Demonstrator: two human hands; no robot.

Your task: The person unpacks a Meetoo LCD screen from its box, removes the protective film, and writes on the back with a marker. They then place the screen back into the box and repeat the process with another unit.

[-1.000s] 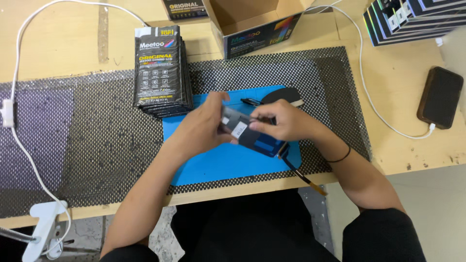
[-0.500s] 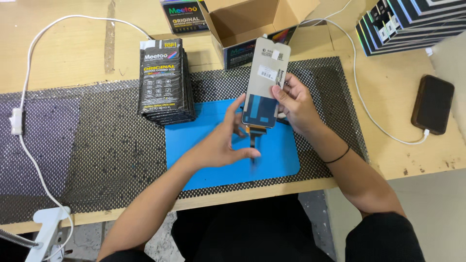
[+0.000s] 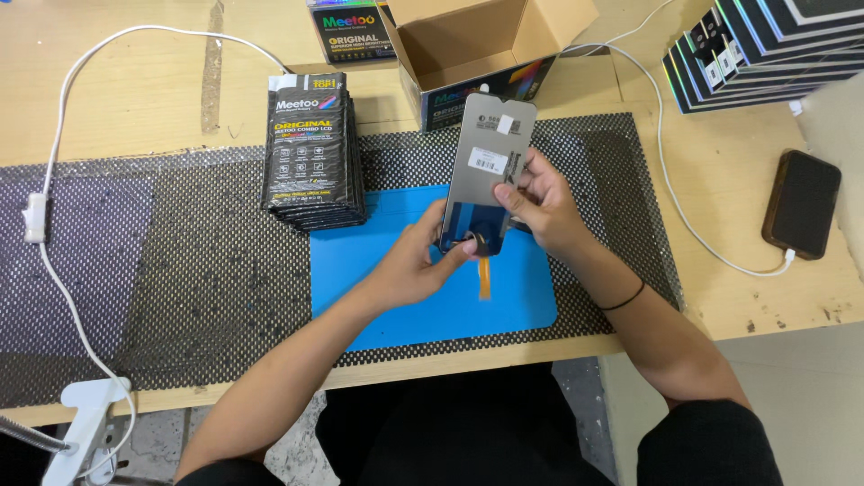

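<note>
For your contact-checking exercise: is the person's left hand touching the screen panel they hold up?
Touching. The head view shows the left hand with its fingertips on the lower edge of the screen panel, by the orange ribbon cable; the right hand grips its side.

Blue mat (image 3: 396, 297), orange ribbon cable (image 3: 484, 276)

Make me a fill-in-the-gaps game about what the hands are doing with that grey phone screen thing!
1. The right hand holds the grey screen panel above the ____ mat.
2. The left hand touches the panel's ____ end.
3. An ____ ribbon strip hangs from the panel.
4. The cardboard box behind stands ____.

Missing words: blue; lower; orange; open
</note>
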